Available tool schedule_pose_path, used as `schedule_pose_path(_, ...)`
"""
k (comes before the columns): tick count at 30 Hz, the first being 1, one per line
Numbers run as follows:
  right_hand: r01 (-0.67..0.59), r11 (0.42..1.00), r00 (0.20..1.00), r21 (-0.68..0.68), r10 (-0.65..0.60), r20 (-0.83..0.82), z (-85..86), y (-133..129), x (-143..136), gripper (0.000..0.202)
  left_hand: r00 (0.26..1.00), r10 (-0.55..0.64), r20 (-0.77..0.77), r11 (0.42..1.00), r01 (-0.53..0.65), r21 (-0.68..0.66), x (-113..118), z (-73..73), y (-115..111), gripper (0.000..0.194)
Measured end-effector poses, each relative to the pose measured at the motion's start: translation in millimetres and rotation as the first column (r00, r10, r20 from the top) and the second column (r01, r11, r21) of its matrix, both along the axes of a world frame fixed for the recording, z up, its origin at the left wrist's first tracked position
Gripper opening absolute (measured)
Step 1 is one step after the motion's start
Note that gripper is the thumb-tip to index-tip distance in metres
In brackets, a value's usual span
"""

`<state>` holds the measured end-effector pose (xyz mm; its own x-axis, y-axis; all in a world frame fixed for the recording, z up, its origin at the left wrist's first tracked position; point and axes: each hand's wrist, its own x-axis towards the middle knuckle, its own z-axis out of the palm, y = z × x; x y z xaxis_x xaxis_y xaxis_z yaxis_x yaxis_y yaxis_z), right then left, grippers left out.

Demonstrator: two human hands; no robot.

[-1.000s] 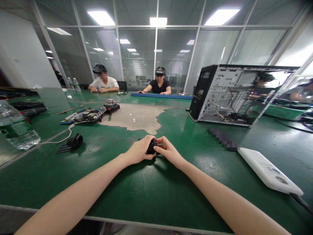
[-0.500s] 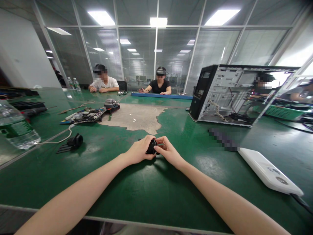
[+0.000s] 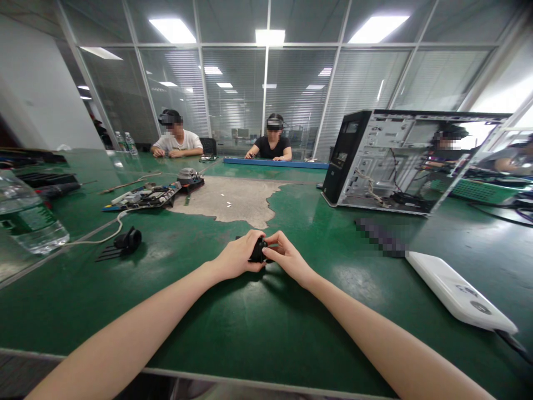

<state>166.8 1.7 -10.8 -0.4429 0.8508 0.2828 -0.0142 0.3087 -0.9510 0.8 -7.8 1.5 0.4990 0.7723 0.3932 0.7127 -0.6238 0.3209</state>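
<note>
Near the middle of the green table (image 3: 250, 322), my left hand (image 3: 239, 255) is wrapped round a small black part (image 3: 257, 250). From the right, the thumb and fingers of my right hand (image 3: 287, 256) pinch the same part at its right side. Fingers cover much of the part, so its full shape is hidden. Another black part (image 3: 127, 241) with long prongs lies on the table to the left of my hands.
Behind on the left lies a circuit board (image 3: 145, 197) beside a metal-topped piece (image 3: 190, 176). A water bottle (image 3: 31, 219) is at far left. An open computer case (image 3: 352, 161) and a white power bank (image 3: 460, 291) are at right. Two people (image 3: 177, 141) sit opposite.
My hands and the black part look almost unchanged. Across the table, the hand of the person in black has moved slightly to the right.
</note>
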Motion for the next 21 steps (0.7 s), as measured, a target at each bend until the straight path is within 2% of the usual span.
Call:
schedule_pose_path(6,0.034,0.999,0.999,0.004,-0.034,0.032,0.9,-0.6,-0.6,0.021,1.000,-0.005,0.012,1.000,0.005,-0.004,0.5,-0.2,0.6,0.054)
schedule_pose_path(12,0.071,0.996,0.996,-0.058,-0.068,0.055,2.7,-1.3,-0.9,0.031,1.000,0.004,0.017,1.000,-0.004,-0.020,0.4,0.4,0.1,0.055)
schedule_pose_path(21,0.010,1.000,1.000,-0.012,-0.010,0.007,3.6,-1.3,1.2,0.020,1.000,0.008,-0.002,1.000,-0.008,-0.015,-0.1,0.3,0.0,0.055)
